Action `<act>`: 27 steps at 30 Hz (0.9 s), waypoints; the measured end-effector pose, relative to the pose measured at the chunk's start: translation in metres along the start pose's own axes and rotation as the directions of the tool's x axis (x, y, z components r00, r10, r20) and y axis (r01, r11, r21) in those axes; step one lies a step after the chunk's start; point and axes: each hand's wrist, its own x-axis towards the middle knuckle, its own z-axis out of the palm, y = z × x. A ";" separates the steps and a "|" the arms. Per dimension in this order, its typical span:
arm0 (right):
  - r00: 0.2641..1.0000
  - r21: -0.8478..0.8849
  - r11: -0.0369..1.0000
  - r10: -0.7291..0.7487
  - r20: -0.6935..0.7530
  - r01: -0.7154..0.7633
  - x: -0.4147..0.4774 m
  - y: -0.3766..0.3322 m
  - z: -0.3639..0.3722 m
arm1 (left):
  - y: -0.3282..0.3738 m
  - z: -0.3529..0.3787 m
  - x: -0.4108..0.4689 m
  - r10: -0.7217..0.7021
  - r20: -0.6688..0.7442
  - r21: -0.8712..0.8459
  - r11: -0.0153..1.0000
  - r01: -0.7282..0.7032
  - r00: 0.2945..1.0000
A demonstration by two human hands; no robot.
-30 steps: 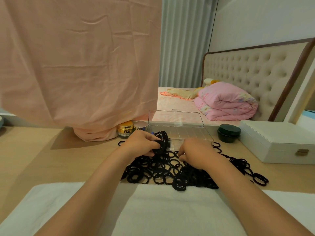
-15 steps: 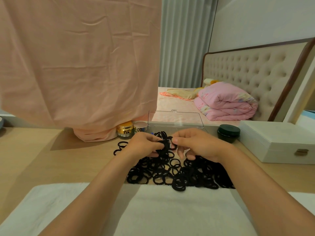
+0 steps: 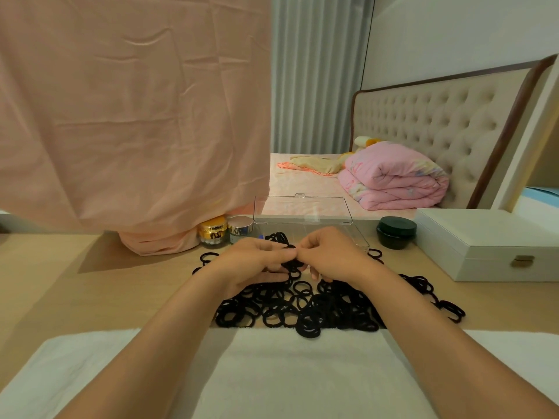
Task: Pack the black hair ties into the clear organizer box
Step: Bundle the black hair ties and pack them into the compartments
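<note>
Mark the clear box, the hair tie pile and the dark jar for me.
Clear box (image 3: 302, 208): head view, on its raised lid.
Hair tie pile (image 3: 302, 309): head view, middle of the heap.
Dark jar (image 3: 396, 227): head view, on its lid.

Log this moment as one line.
left hand: holds tie bunch | right hand: pinches same bunch | box: open, behind hands | pile: on table

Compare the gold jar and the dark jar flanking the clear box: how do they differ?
The gold jar is shiny, stands left of the clear box, partly under the pink cloth; the dark jar is matte, wider, stands right of it in the open. Both stand upright, lids on.
</note>
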 end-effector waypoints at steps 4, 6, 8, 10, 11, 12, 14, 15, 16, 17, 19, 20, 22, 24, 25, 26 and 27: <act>0.995 -0.139 0.988 -0.061 0.077 0.071 0.000 0.002 -0.012 | -0.002 -0.008 0.001 0.008 -0.132 0.154 0.988 0.013 0.991; 0.991 -0.355 0.932 -0.023 0.129 0.068 -0.001 0.003 -0.022 | 0.000 -0.011 0.000 0.028 -0.177 0.217 0.976 0.011 0.984; 0.967 -0.496 0.866 0.077 0.244 0.056 -0.005 0.003 -0.029 | 0.002 -0.012 -0.001 0.051 -0.194 0.247 0.969 -0.002 0.980; 0.924 -0.561 0.825 0.162 0.348 0.067 -0.011 0.000 -0.029 | 0.003 -0.012 -0.002 0.057 -0.195 0.250 0.968 -0.007 0.979; 0.912 -0.584 0.808 0.178 0.371 0.079 -0.012 0.000 -0.027 | 0.004 -0.011 -0.003 0.060 -0.193 0.255 0.967 -0.009 0.979; 0.909 -0.600 0.795 0.180 0.376 0.091 -0.013 0.000 -0.024 | 0.004 -0.010 -0.003 0.063 -0.190 0.263 0.965 -0.011 0.980; 0.921 -0.618 0.780 0.164 0.354 0.099 -0.010 0.003 -0.019 | 0.003 -0.010 -0.004 0.070 -0.181 0.284 0.959 -0.016 0.981; 0.927 -0.617 0.781 0.158 0.340 0.093 -0.009 0.004 -0.017 | 0.003 -0.009 -0.003 0.072 -0.179 0.293 0.956 -0.017 0.981; 0.931 -0.606 0.791 0.152 0.332 0.087 -0.008 0.005 -0.016 | 0.003 -0.009 -0.003 0.074 -0.180 0.302 0.953 -0.017 0.981; 0.933 -0.586 0.806 0.145 0.330 0.082 -0.008 0.005 -0.016 | 0.003 -0.009 -0.003 0.077 -0.179 0.310 0.951 -0.018 0.981; 0.937 -0.525 0.847 0.110 0.331 0.086 -0.008 0.005 -0.019 | 0.002 -0.008 -0.002 0.085 -0.177 0.321 0.947 -0.024 0.981; 0.942 -0.494 0.865 0.083 0.326 0.095 -0.007 0.004 -0.022 | 0.002 -0.009 -0.002 0.089 -0.176 0.324 0.946 -0.028 0.980; 0.956 -0.403 0.910 0.025 0.293 0.100 -0.007 0.003 -0.030 | 0.001 -0.009 -0.002 0.098 -0.171 0.320 0.947 -0.039 0.980; 0.970 -0.256 0.963 -0.018 0.242 0.082 -0.008 0.001 -0.038 | 0.000 -0.010 -0.002 0.104 -0.164 0.302 0.952 -0.050 0.981; 0.976 -0.169 0.983 -0.032 0.213 0.069 -0.009 0.001 -0.039 | 0.001 -0.009 -0.002 0.105 -0.160 0.288 0.956 -0.055 0.982; 0.982 -0.084 0.995 -0.036 0.186 0.052 -0.010 0.001 -0.038 | 0.001 -0.008 -0.003 0.104 -0.154 0.273 0.960 -0.059 0.983; 0.987 -0.012 0.999 -0.033 0.160 0.035 -0.010 0.001 -0.036 | 0.001 -0.006 -0.003 0.101 -0.146 0.257 0.965 -0.061 0.984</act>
